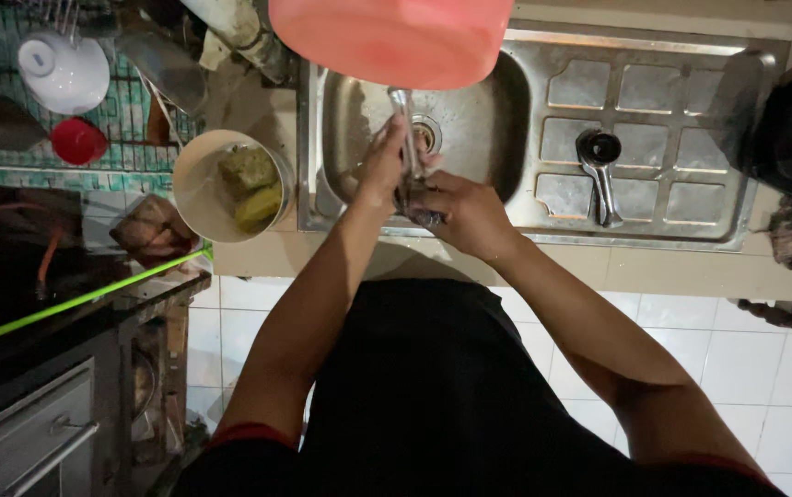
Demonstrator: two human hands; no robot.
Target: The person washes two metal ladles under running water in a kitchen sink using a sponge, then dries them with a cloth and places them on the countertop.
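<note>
Both my hands are together over the front edge of the steel sink (479, 129). My left hand (382, 166) is wrapped around a long thin metal utensil (404, 124) whose handle points away from me over the basin. My right hand (465, 213) closes on the near end of the same utensil, where a small dark, wet, shiny thing (419, 212) sits between the fingers; I cannot tell what kind of thing it is. The drain (425, 134) lies just beyond the hands.
A pink plastic tub (391, 37) overhangs the sink's far side. A metal ladle (600, 170) lies on the drainboard. A round bowl holding sponges (230, 184) stands left of the sink. Beyond it are a white bowl (63, 72) and a red cup (78, 141). A black stove (18, 276) is at left.
</note>
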